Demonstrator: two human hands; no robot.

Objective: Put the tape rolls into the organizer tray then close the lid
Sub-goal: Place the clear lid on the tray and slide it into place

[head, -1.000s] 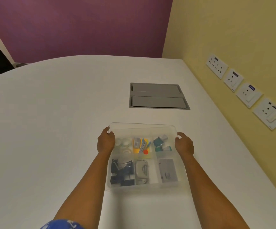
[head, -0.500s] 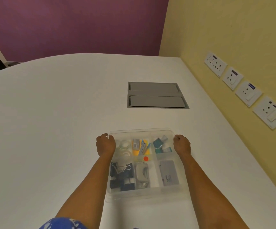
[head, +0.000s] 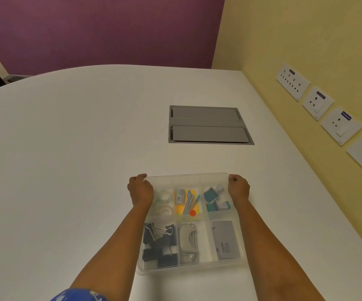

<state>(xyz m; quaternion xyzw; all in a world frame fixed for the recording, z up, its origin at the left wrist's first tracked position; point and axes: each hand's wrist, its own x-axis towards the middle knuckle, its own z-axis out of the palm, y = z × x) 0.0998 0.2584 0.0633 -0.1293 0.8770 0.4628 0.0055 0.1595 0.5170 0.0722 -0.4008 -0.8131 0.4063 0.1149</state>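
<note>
The clear organizer tray [head: 188, 268] sits on the white table in front of me. Two clear tape rolls [head: 164, 196] lie in its far-left compartment, seen through the translucent lid [head: 188, 177] lying over the tray. My left hand [head: 140, 190] pinches the lid's far-left corner. My right hand [head: 238, 189] pinches its far-right corner. The other compartments hold black binder clips [head: 158, 244], a grey stapler [head: 187, 242], a grey box [head: 225, 240], colored notes [head: 186, 202] and teal clips [head: 213, 198].
A grey hatch [head: 208, 126] is set flush in the table [head: 67, 170] beyond the tray. The yellow wall on the right carries a row of white sockets [head: 319, 105]. A purple wall stands at the far end.
Both hands have slid from the lid's sides to its far corners. The lid's far edge has come down closer to the tray.
</note>
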